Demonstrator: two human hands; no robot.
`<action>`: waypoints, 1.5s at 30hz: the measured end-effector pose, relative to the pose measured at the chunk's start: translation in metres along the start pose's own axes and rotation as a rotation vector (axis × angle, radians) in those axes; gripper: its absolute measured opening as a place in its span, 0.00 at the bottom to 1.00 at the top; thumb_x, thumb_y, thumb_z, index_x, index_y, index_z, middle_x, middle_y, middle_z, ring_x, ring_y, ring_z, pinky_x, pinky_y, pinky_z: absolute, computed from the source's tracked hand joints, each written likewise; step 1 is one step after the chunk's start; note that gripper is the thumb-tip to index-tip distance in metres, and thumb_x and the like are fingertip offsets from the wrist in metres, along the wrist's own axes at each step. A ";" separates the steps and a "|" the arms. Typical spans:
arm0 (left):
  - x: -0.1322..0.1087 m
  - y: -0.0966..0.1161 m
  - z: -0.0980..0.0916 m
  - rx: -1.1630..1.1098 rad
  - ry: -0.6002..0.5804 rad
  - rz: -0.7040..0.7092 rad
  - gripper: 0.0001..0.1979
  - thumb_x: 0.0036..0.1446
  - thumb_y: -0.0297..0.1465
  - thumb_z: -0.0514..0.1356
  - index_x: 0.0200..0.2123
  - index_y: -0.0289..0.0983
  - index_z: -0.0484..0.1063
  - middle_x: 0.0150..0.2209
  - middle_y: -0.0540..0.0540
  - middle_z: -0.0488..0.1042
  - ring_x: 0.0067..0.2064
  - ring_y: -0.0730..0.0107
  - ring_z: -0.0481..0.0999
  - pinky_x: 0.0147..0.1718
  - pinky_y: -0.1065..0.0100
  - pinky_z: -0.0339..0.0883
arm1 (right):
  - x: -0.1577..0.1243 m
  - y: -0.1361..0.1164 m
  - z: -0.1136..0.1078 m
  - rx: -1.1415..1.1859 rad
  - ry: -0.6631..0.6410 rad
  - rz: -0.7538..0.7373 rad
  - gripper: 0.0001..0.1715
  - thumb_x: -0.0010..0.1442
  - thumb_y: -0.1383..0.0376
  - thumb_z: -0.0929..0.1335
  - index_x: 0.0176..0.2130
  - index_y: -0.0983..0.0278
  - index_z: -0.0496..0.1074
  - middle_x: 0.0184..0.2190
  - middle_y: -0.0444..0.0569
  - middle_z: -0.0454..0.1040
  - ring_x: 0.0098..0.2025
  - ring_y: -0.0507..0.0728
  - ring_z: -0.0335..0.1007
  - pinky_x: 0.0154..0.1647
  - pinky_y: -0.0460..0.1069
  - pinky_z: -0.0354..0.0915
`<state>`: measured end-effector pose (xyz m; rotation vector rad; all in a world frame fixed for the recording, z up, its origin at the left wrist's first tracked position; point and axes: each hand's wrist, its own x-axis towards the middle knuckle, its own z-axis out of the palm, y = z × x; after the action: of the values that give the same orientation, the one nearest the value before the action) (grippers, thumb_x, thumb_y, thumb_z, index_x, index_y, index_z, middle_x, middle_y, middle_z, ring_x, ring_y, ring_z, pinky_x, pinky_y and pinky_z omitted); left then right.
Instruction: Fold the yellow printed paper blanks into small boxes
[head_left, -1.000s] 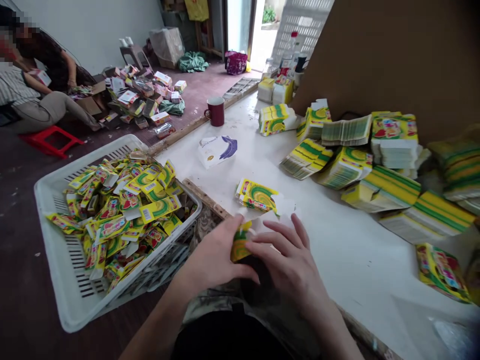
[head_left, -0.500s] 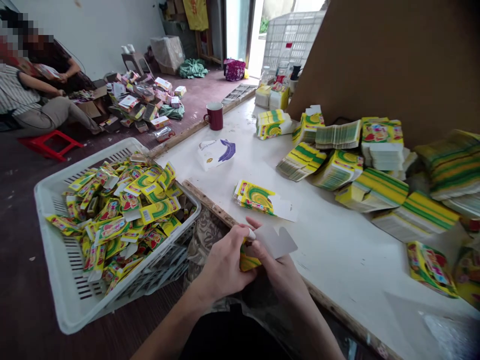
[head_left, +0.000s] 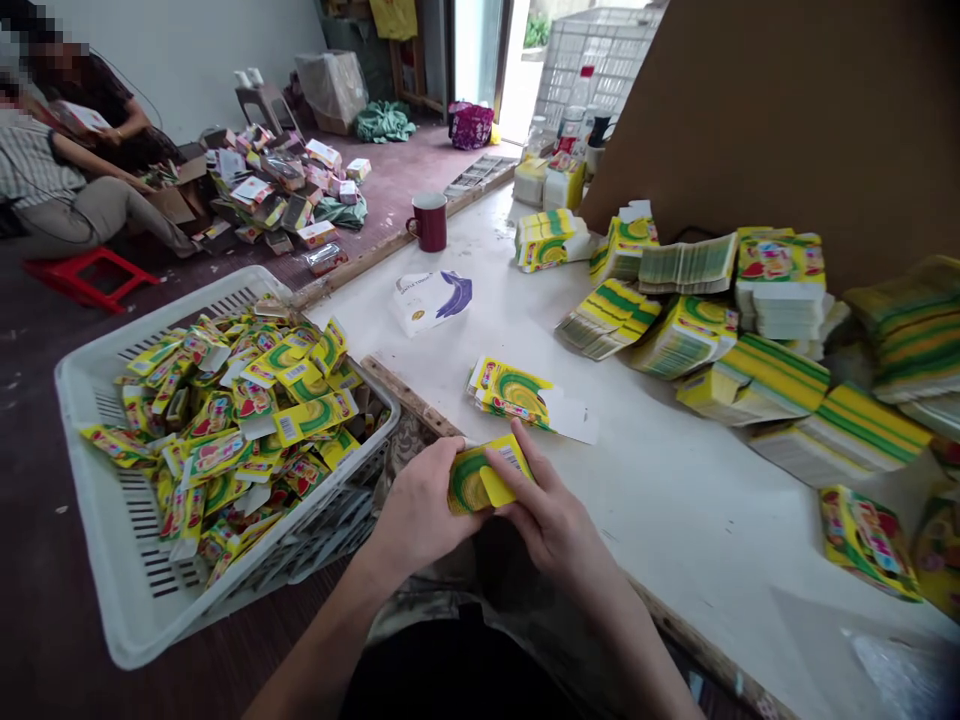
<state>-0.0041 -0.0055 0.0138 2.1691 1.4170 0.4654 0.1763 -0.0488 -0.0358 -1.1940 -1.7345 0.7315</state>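
Observation:
Between my hands, over the table's near edge, is a small yellow and green carton [head_left: 469,482] with a barcode on its end part. My left hand [head_left: 420,500] wraps round its left side. My right hand [head_left: 551,510] grips the right end, its fingers pressing at the yellow flap. Just beyond lie flat cartons [head_left: 514,390] of the same print, with a white flap stretched to the right. To my left stands a white plastic crate [head_left: 79,420] heaped with folded yellow cartons [head_left: 247,400].
Stacks of flat cartons [head_left: 757,385] line the right side of the white table [head_left: 675,530]. A maroon mug [head_left: 430,222] and a white box with purple print [head_left: 433,302] stand farther back. Two people sit at the left near piled boxes [head_left: 277,190] and a red stool [head_left: 90,283].
The carton in my hands has turned: its white inner flap showed before, and now its yellow printed face and barcode show. My right hand has shifted along the flap end.

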 end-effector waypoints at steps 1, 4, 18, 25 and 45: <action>0.001 0.000 -0.004 0.002 -0.022 0.006 0.26 0.47 0.37 0.67 0.48 0.37 0.63 0.44 0.41 0.74 0.46 0.53 0.74 0.45 0.54 0.69 | 0.000 0.001 -0.003 -0.001 -0.034 0.003 0.27 0.65 0.68 0.62 0.61 0.54 0.63 0.70 0.53 0.43 0.67 0.63 0.53 0.57 0.58 0.67; 0.002 -0.001 -0.010 0.013 -0.071 0.054 0.29 0.44 0.37 0.70 0.48 0.38 0.65 0.45 0.42 0.75 0.46 0.54 0.75 0.46 0.56 0.68 | 0.001 0.000 -0.011 0.039 -0.114 0.020 0.19 0.63 0.66 0.65 0.53 0.55 0.72 0.68 0.54 0.53 0.66 0.63 0.56 0.58 0.59 0.65; 0.015 -0.026 -0.026 -1.315 0.877 -0.285 0.25 0.53 0.54 0.58 0.42 0.40 0.66 0.51 0.40 0.70 0.55 0.61 0.70 0.53 0.61 0.67 | 0.037 0.031 -0.011 -0.136 0.372 0.297 0.22 0.62 0.59 0.66 0.54 0.63 0.65 0.49 0.59 0.72 0.46 0.61 0.72 0.47 0.58 0.70; 0.008 -0.022 0.007 -1.385 0.540 -0.383 0.20 0.53 0.38 0.66 0.47 0.36 0.69 0.46 0.42 0.74 0.44 0.68 0.75 0.39 0.70 0.72 | 0.061 0.051 -0.010 -0.480 0.355 0.363 0.13 0.58 0.59 0.69 0.38 0.67 0.71 0.38 0.60 0.71 0.44 0.67 0.65 0.48 0.62 0.63; 0.002 0.010 0.039 -1.443 0.299 -0.057 0.30 0.48 0.45 0.69 0.53 0.41 0.69 0.54 0.42 0.71 0.58 0.56 0.68 0.54 0.61 0.66 | 0.033 -0.005 -0.007 0.182 -0.006 0.287 0.15 0.50 0.62 0.73 0.27 0.61 0.62 0.22 0.40 0.66 0.25 0.51 0.61 0.26 0.46 0.59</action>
<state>0.0248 -0.0158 -0.0120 0.8829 0.7467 1.3010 0.1753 -0.0201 -0.0182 -1.3274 -1.4806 1.0417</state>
